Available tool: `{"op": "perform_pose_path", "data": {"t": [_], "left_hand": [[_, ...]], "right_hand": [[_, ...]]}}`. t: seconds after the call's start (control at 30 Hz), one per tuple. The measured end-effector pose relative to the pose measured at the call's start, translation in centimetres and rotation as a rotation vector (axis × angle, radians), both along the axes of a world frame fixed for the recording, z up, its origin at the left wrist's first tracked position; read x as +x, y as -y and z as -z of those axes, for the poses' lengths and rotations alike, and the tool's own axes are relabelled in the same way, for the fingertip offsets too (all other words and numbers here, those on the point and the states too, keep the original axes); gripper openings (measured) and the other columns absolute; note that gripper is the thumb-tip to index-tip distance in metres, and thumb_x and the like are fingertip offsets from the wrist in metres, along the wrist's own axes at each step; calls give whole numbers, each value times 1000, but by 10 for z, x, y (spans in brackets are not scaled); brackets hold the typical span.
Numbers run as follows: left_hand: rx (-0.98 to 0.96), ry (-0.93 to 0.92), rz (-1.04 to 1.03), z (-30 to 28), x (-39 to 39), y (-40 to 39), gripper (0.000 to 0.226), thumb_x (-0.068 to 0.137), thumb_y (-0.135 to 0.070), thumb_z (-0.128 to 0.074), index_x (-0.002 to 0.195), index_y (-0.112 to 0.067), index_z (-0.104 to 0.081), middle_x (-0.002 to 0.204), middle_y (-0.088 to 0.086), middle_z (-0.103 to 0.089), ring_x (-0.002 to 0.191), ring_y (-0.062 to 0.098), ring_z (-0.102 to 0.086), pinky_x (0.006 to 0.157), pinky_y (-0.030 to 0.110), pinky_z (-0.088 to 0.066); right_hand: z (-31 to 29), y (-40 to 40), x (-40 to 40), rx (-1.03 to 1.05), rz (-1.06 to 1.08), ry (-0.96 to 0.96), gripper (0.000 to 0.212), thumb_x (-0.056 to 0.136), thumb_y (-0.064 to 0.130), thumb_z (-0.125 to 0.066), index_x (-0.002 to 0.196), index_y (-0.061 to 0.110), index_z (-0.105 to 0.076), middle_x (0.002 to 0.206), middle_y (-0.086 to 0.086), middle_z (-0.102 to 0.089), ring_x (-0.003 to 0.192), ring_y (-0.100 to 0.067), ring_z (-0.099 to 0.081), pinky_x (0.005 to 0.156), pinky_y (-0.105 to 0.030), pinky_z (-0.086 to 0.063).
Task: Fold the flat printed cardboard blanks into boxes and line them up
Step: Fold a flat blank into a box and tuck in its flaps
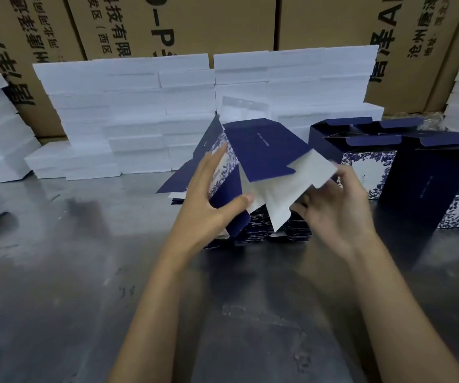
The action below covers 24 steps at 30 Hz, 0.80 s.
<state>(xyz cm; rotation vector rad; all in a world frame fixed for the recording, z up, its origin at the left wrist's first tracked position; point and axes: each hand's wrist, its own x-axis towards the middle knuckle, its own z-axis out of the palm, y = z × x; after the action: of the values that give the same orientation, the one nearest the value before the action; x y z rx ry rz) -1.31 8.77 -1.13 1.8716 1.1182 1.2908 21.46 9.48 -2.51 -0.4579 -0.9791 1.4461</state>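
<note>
One half-opened cardboard blank (261, 158), navy outside and white inside with a blue floral panel, is held up between both hands at the centre of the view, just above a stack of flat blanks (275, 230) lying on the grey metal table (84, 272). The left hand (209, 200) grips the blank's left side, fingers spread up over the floral panel and thumb pressed against the inner fold. The right hand (336, 208) holds the white flaps at the blank's lower right, fingers curled around their edge; motion blur hides the fingertips. At about two o'clock from the blank, folded boxes (372, 161) stand upright side by side on the table, top flaps open. Behind, from ten to one o'clock, white foam blocks (139, 106) are stacked in a wall, with more at nine o'clock and at the far right edge. Brown printed cartons (195, 20) rise at twelve o'clock behind the foam.
</note>
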Motion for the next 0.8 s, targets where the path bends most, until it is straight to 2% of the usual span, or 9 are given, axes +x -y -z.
{"op": "perform_pose_path", "data": {"t": [0.1,0.2,0.27,0.3,0.4,0.53,0.6,0.73,0.8], "left_hand": [[99,113,-5,-4,3,2,68,90,-22,-69,140,-60,-41,157,-32,-24,148,-9,-14,115,20,-24],[157,230,-65,-3,9,3,38,93,-28,-70,125,-45,-61,145,-29,-40,146,-8,-23,115,27,-34],[177,306,-97,-4,11,2,23,93,-34,-67,115,-35,-66,137,-21,-54,141,-1,-38,111,29,-41],[186,329,-111,-5,11,2,20,93,-36,-66,112,-32,-68,134,-18,-58,137,0,-44,105,22,-44],[181,401,-137,-8,11,3,18,95,-38,-65,109,-28,-69,128,-12,-64,125,0,-55,87,9,-45],[119,436,-177,-8,9,2,22,93,-51,-63,106,-33,-67,123,-12,-67,122,14,-60,102,42,-51],[113,460,-196,-9,7,2,28,91,-55,-63,107,-32,-66,120,-11,-68,122,16,-61,105,50,-48],[190,485,-175,-9,4,1,24,90,-30,-69,112,-25,-64,126,-9,-64,105,-4,-63,83,17,-52],[248,419,-189,-7,4,-1,32,86,-11,-71,115,-22,-65,137,-9,-55,123,-1,-55,86,12,-48]], "right_hand": [[1,-4,-12,94,31,192,33,85,22,-46,111,20,-65,100,2,-67,85,-10,-61,76,-24,-51],[2,-6,-24,149,136,369,58,85,22,-56,143,27,-50,131,2,-66,113,-13,-63,95,-28,-49],[4,-4,-31,162,190,394,66,85,28,-68,147,37,-44,138,2,-65,127,-12,-60,99,-28,-49],[6,-3,-34,171,214,411,70,84,32,-73,147,40,-43,137,4,-65,129,-10,-59,97,-25,-50],[11,-3,-46,196,298,446,73,87,29,-78,148,37,-40,131,8,-69,124,-7,-62,92,-17,-52],[18,-7,-59,250,534,619,66,89,24,-79,145,35,-46,122,14,-71,115,-3,-65,88,-17,-52],[23,-8,-62,260,608,675,67,88,25,-79,144,40,-46,118,16,-72,110,0,-66,82,-11,-49],[30,-10,-66,286,696,749,69,88,21,-78,143,47,-44,118,19,-70,100,5,-66,79,-7,-47],[31,-10,-67,291,714,794,70,88,19,-78,141,51,-44,114,20,-71,92,2,-67,76,-7,-47]]}}
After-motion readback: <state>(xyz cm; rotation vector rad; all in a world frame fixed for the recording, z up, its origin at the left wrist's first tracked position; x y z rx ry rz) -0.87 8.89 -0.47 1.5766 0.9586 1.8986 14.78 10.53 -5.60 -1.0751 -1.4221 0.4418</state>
